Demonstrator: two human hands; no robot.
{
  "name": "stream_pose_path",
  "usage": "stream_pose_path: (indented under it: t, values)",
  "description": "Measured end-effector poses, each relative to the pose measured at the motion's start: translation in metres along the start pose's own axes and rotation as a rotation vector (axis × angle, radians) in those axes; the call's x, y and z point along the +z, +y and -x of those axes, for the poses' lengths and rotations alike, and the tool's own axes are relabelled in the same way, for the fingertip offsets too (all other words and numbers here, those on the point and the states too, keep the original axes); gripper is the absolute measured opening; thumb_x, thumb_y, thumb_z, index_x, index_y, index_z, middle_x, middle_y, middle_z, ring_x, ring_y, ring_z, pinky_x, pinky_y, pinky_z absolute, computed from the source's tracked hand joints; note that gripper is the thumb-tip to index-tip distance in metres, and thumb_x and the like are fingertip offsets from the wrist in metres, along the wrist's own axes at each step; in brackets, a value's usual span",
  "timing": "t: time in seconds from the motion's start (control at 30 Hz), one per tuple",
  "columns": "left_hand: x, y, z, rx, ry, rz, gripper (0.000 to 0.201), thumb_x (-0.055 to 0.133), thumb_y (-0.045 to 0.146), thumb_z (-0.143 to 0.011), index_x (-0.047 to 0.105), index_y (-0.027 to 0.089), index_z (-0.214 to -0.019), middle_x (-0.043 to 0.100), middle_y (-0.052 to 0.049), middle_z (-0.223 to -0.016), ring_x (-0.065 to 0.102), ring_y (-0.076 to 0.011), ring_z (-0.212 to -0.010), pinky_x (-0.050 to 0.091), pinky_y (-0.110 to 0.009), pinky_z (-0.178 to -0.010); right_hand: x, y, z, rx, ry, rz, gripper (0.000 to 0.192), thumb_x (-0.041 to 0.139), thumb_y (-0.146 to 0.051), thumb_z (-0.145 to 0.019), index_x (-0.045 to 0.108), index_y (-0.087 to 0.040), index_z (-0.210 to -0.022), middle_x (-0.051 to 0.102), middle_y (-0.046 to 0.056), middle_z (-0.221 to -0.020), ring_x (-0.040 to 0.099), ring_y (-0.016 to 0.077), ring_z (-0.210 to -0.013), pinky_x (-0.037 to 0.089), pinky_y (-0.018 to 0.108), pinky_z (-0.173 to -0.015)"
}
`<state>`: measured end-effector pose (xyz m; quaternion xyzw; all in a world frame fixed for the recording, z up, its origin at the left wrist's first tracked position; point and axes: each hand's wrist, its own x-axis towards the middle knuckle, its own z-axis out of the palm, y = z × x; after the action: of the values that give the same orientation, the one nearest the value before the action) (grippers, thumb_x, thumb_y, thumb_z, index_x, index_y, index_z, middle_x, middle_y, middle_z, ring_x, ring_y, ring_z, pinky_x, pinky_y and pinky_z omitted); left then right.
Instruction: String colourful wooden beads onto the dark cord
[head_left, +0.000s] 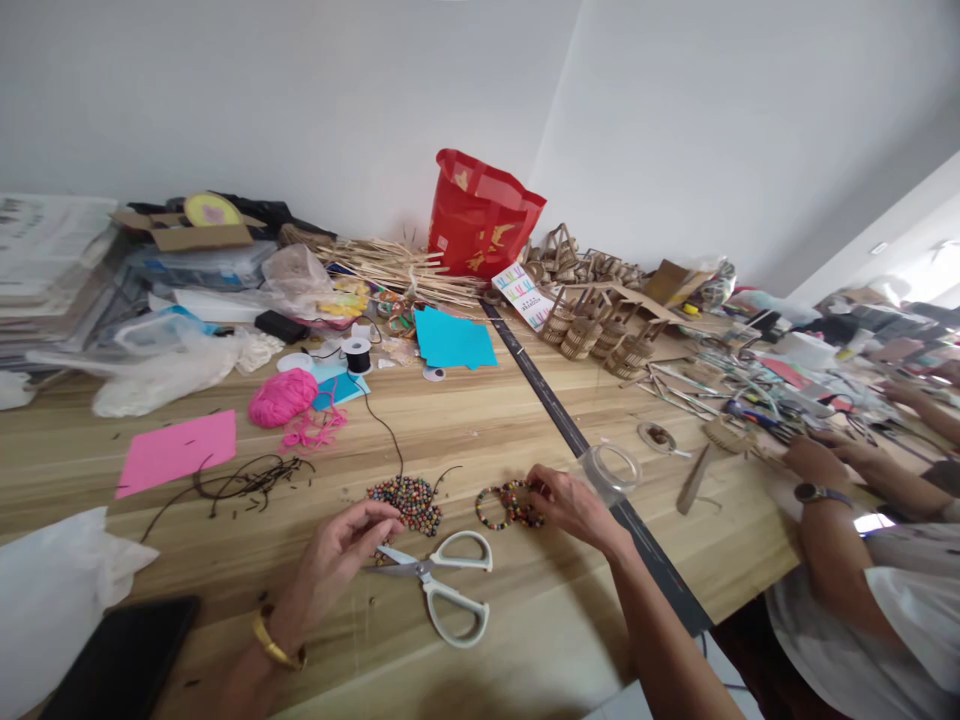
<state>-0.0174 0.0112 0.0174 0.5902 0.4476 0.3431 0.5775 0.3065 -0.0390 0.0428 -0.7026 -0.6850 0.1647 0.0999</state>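
My left hand [341, 545] rests on the wooden table [525, 620], fingertips pinched together at the edge of a pile of multicoloured beads [409, 500] strung on a black cord [386, 430]. My right hand [574, 505] grips a beaded bracelet [504, 505] lying on the table, fingers closed on its right side. White-handled scissors [442, 580] lie open between my two hands, close to the front edge.
A pink yarn ball [283, 396], pink paper [178, 452], blue paper [452, 340], a thread spool [358, 354], a red bag [480, 215], small cardboard baskets [592, 335] and a tape roll [609, 470] lie about. Another person's arm with a watch [821, 492] works at right. A dark phone [124, 655] sits at front left.
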Motion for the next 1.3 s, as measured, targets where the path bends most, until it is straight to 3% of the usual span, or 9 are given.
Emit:
stream_pose_path:
  t: [0.2,0.33,0.43,0.57,0.9,1.03,1.13,1.3]
  values:
    - [-0.001,0.0,0.002,0.003,-0.007,0.004,0.026,0.067,0.039,-0.074,0.068,0.017,-0.088,0.076,-0.007,-0.083,0.07,-0.0223,-0.08,0.054,-0.029,-0.07,0.003,-0.005,0.003,-0.002,-0.049,0.116,0.02,0.046,-0.01,-0.088,0.058,-0.018,-0.103,0.064,0.006,-0.1,0.064,0.0173,-0.089,0.039,0.023,-0.072]
    - [-0.003,0.006,0.002,0.02,0.03,-0.023,0.028,0.068,0.042,-0.073,0.068,0.018,-0.085,0.076,-0.007,-0.081,0.07,-0.023,-0.078,0.055,-0.03,-0.07,0.002,-0.008,0.008,0.035,-0.013,0.229,0.026,0.049,-0.011,-0.087,0.054,-0.018,-0.112,0.061,0.007,-0.103,0.065,0.0181,-0.086,0.039,0.024,-0.067]
    - [-0.01,0.012,0.0,0.04,0.087,-0.05,0.032,0.069,0.047,-0.069,0.068,0.017,-0.082,0.077,-0.008,-0.077,0.071,-0.0245,-0.076,0.056,-0.032,-0.071,-0.002,-0.015,0.013,0.013,0.028,0.278,0.018,0.05,-0.018,-0.091,0.055,-0.019,-0.108,0.062,0.005,-0.097,0.065,0.018,-0.079,0.038,0.024,-0.063]
    - [-0.025,0.019,-0.001,0.097,0.17,-0.131,0.032,0.067,0.047,-0.072,0.068,0.017,-0.083,0.077,-0.008,-0.082,0.071,-0.0247,-0.08,0.056,-0.034,-0.076,-0.006,-0.027,0.015,-0.106,0.045,0.27,0.015,0.045,-0.026,-0.096,0.058,-0.021,-0.095,0.064,0.004,-0.089,0.065,0.0167,-0.074,0.035,0.024,-0.059]
    - [-0.06,0.043,0.009,0.198,0.362,-0.616,0.022,0.057,0.037,-0.078,0.069,0.02,-0.086,0.075,-0.007,-0.089,0.069,-0.0234,-0.081,0.051,-0.031,-0.079,0.003,-0.081,-0.013,-0.43,-0.096,0.203,0.014,0.047,-0.015,-0.093,0.057,-0.018,-0.083,0.065,0.003,-0.084,0.062,0.0145,-0.068,0.029,0.024,-0.055]
    - [-0.074,0.044,0.016,0.14,0.234,-0.896,0.019,0.052,0.029,-0.078,0.068,0.022,-0.086,0.074,-0.006,-0.088,0.068,-0.025,-0.083,0.048,-0.032,-0.077,0.01,-0.101,-0.019,-0.581,-0.163,0.216,0.012,0.049,-0.018,-0.093,0.058,-0.017,-0.086,0.065,0.005,-0.085,0.062,0.0152,-0.07,0.031,0.024,-0.057]
    - [-0.083,0.042,0.026,0.059,0.109,-1.097,0.015,0.053,0.025,-0.074,0.067,0.023,-0.073,0.072,-0.006,-0.077,0.066,-0.0261,-0.077,0.047,-0.032,-0.072,0.016,-0.107,-0.012,-0.676,-0.235,0.227,0.008,0.054,-0.024,-0.092,0.057,-0.018,-0.093,0.066,0.006,-0.086,0.062,0.0167,-0.071,0.031,0.024,-0.058]
    - [-0.087,0.026,0.042,-0.108,0.027,-1.207,0.012,0.057,0.026,-0.069,0.066,0.023,-0.076,0.073,-0.008,-0.087,0.066,-0.0287,-0.088,0.047,-0.034,-0.077,0.026,-0.106,0.015,-0.769,-0.17,0.318,0.011,0.053,-0.026,-0.093,0.054,-0.017,-0.099,0.064,0.006,-0.083,0.061,0.0192,-0.075,0.036,0.027,-0.06]
